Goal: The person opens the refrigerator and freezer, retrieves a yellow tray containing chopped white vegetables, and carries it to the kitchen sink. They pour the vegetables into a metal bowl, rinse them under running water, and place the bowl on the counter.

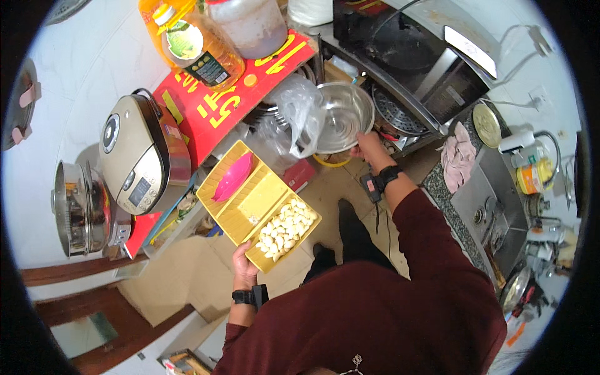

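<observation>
My left hand (244, 261) grips the near corner of a yellow plastic compartment tray (260, 194) held over the floor. Peeled garlic cloves (285, 229) fill the compartment closest to me. In the far one lies a pink leaf-shaped scoop or dish (233, 177); the middle section shows only a small scrap. My right hand (370, 149) holds the near rim of a stainless steel bowl (344, 115). That bowl is at the shelf beneath the counter, with a clear plastic bag (302, 110) against its left side. Some fingers are hidden at the rim.
A rice cooker (140, 150) and an oil bottle (201, 51) stand on the red-covered counter (206, 110) at left. Ahead is a dark glass-fronted appliance (398, 42). To the right are a pink cloth (457, 157) and a metal sink (492, 201). A red box (300, 174) sits below the bag.
</observation>
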`<control>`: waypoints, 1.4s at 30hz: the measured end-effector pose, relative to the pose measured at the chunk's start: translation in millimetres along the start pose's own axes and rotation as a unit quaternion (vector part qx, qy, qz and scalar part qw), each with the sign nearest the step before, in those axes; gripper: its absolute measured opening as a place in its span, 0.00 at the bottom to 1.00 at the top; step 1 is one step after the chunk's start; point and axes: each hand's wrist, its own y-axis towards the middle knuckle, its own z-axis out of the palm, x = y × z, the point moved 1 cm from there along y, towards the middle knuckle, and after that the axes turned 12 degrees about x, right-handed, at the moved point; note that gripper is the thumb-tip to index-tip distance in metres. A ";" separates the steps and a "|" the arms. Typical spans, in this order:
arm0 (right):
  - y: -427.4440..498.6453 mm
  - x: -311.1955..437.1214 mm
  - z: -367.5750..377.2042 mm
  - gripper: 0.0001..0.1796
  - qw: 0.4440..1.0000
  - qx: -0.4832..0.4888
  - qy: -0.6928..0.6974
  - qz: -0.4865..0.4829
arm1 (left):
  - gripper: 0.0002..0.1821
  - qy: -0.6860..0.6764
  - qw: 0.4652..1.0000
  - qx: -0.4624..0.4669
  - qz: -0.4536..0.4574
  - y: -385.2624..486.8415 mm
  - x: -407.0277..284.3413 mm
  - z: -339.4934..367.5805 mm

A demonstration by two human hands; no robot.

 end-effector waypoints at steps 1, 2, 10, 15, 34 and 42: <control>-9.6 -1.8 1.2 0.13 1.000 -0.007 0.021 0.007 | 0.29 -0.012 0.999 0.042 -0.001 2.6 0.3 -5.0; -18.3 -5.2 6.5 0.12 1.000 -0.013 0.016 -0.023 | 0.29 -0.010 0.998 0.053 -0.012 0.7 -1.4 -10.4; 26.3 42.2 59.1 0.14 0.901 -0.094 -0.368 -0.211 | 0.29 -0.013 1.000 0.007 0.019 -25.2 5.8 -43.1; 0.1 50.8 21.0 0.11 0.745 -0.091 -0.630 -0.200 | 0.28 -0.014 0.998 0.053 0.037 -23.0 3.7 -42.4; -372.2 -160.4 -181.5 0.13 0.920 -0.243 0.220 -0.215 | 0.27 0.187 0.905 0.335 -0.184 60.9 55.8 78.7; -438.5 -287.7 -96.2 0.13 0.816 -0.407 0.313 -0.266 | 0.28 0.182 0.814 0.424 -0.352 95.2 49.4 64.3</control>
